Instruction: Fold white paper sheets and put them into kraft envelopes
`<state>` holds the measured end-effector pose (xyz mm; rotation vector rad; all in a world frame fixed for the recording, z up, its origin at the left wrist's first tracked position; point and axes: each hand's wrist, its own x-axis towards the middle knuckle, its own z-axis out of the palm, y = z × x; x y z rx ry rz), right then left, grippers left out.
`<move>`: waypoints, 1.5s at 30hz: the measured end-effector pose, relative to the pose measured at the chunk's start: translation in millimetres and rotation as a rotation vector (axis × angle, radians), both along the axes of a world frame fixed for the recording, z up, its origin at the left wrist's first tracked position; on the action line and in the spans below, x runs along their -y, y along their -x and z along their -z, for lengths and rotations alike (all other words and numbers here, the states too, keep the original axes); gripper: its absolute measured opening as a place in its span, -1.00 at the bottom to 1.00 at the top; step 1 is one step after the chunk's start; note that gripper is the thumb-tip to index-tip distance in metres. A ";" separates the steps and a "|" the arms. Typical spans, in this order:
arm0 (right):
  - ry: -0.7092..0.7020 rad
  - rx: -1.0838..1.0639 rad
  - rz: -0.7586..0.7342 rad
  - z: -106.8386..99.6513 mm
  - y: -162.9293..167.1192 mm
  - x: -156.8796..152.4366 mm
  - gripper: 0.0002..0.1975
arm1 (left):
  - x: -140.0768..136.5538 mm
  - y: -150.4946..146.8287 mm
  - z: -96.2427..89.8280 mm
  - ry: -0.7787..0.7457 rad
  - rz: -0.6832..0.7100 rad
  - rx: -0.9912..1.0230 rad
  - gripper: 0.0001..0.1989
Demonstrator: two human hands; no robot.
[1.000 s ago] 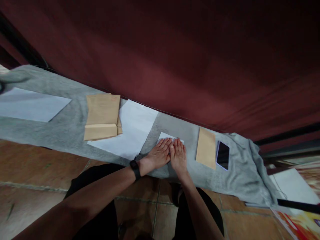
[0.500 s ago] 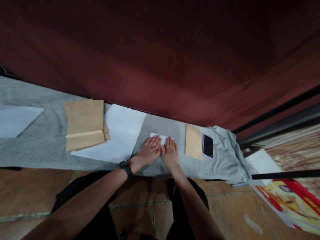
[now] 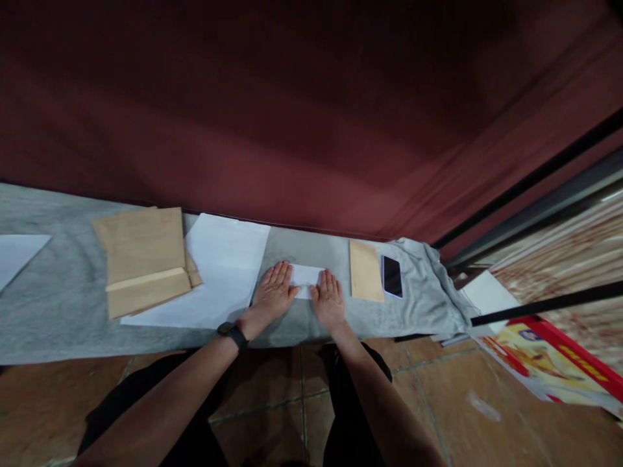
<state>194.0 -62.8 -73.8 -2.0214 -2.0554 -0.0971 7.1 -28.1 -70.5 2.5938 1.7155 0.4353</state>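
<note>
A small folded sheet of white paper (image 3: 305, 276) lies flat on the grey cloth (image 3: 292, 244), partly under both hands. My left hand (image 3: 273, 290) presses flat on its left end, palm down with the fingers stretched out. On the right end rests my right hand (image 3: 328, 299), also flat and palm down. The thumbs point toward each other, with bare paper showing between the hands. Just right of my right hand is a brown envelope (image 3: 366, 271), and beside that a phone (image 3: 392, 277) with a dark screen.
Several brown envelopes (image 3: 146, 250) are stacked at the left, overlapping large white sheets (image 3: 226, 259). Another white sheet (image 3: 19, 253) lies at the far left. A dark red panel (image 3: 292, 162) rises behind the cloth. A printed box (image 3: 549, 357) stands at the lower right.
My hands have moved apart toward the ends of the folded paper, so more of its middle shows. The camera view has shifted slightly.
</note>
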 end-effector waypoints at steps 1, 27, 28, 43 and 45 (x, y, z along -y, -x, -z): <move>-0.008 0.005 0.010 0.9 -0.9 0.7 -0.37 | -0.1 0.1 -0.6 0.003 -0.003 -0.008 -0.31; -0.168 -0.128 0.043 4.3 -14.1 14.1 -0.45 | 1.9 9.4 -1.6 -0.006 -0.020 0.016 -0.34; -0.180 -0.158 0.015 2.4 -11.4 13.8 -0.45 | 2.1 9.8 -2.6 -0.008 -0.012 0.015 -0.35; 0.025 -0.106 -0.126 -6.9 27.9 -0.5 -0.45 | 11.3 -4.7 7.5 -0.024 0.065 -0.060 -0.39; 0.011 -0.099 -0.092 -5.6 26.2 -2.5 -0.42 | 9.6 -4.0 6.1 -0.025 0.023 -0.063 -0.39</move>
